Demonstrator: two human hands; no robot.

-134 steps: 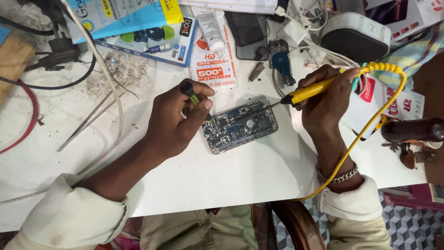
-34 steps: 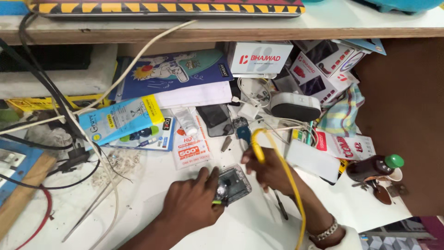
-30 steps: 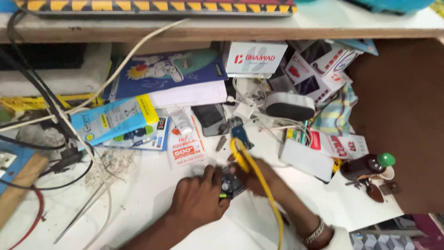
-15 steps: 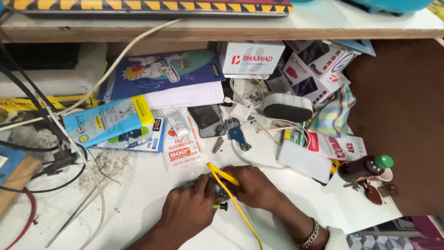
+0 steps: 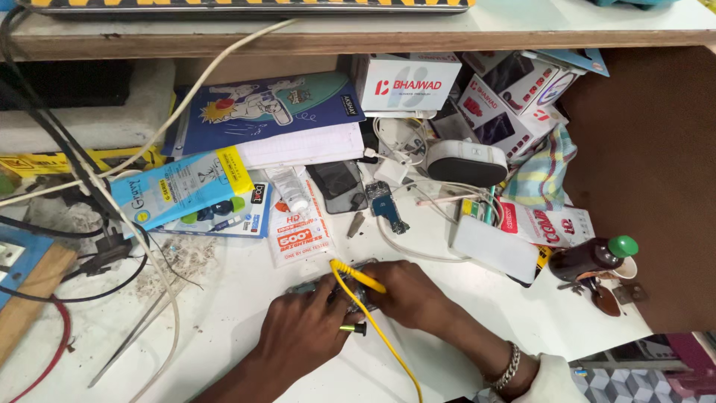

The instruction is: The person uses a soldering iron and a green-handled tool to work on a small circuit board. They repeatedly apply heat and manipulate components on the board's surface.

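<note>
We note: white surface (image 5: pixel 224 313), smooth, matt, dusty; yellow cable (image 5: pixel 373 321), glossy plastic; bracelet (image 5: pixel 509 366), shiny metal links; checked cloth (image 5: pixel 548 168), soft woven; tweezers (image 5: pixel 134 339), dull metal; boxes (image 5: pixel 406 82), printed cardboard.

A white worktop (image 5: pixel 224 313), scuffed and dusty toward its left edge, carries a heap of clutter along the back: a blue notebook (image 5: pixel 261 112), stacked cartons (image 5: pixel 406 86), a dark phone (image 5: pixel 339 186) and a checked cloth (image 5: pixel 548 172). Tweezers (image 5: pixel 142 336) lie near the front left; a brown bottle (image 5: pixel 593 257) sits at the right edge.
</note>
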